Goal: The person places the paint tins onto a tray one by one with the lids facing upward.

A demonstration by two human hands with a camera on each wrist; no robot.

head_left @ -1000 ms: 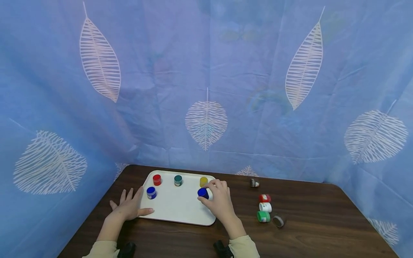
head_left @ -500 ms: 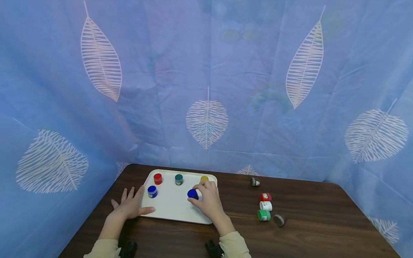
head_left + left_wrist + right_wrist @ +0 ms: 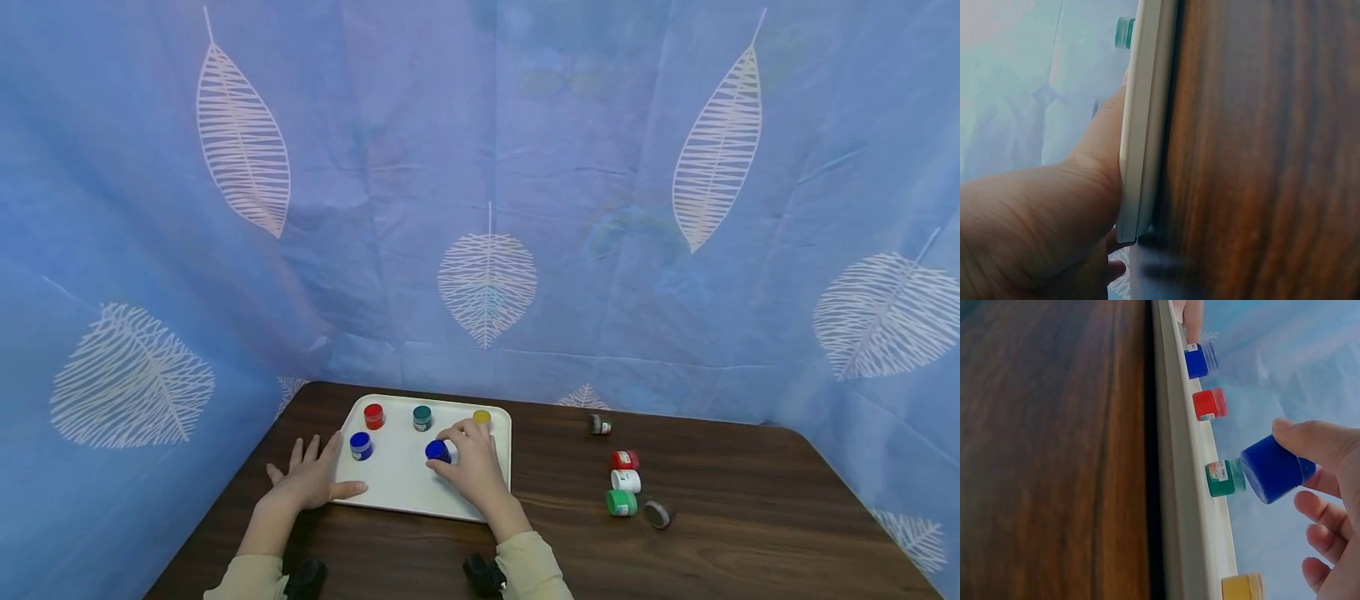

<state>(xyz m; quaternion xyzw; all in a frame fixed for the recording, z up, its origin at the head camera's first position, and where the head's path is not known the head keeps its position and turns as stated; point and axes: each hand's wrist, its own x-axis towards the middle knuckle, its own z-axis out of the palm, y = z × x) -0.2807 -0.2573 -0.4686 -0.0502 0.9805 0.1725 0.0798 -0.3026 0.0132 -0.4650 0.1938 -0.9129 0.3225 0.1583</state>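
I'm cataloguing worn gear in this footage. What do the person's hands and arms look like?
The left sleeve and right sleeve are pale cream. A black device sits beside each, its details unclear. The left hand and right hand are gloveless.

Pale beige sleeves are worn on both arms. The left sleeve (image 3: 246, 578) is seen at the lower left of the head view, cut off by the frame's bottom edge; the right sleeve (image 3: 532, 568) is seen at bottom centre, lightly creased. Both are ended short of the wrist, so that the left hand (image 3: 306, 482) and right hand (image 3: 474, 468) are left bare. Beside each cuff a small black unit is worn: the left unit (image 3: 305, 579) is rounded and partly cropped, while the right unit (image 3: 482, 573) is marked by a small pale spot near the sleeve. Finer detail is lost in shadow.
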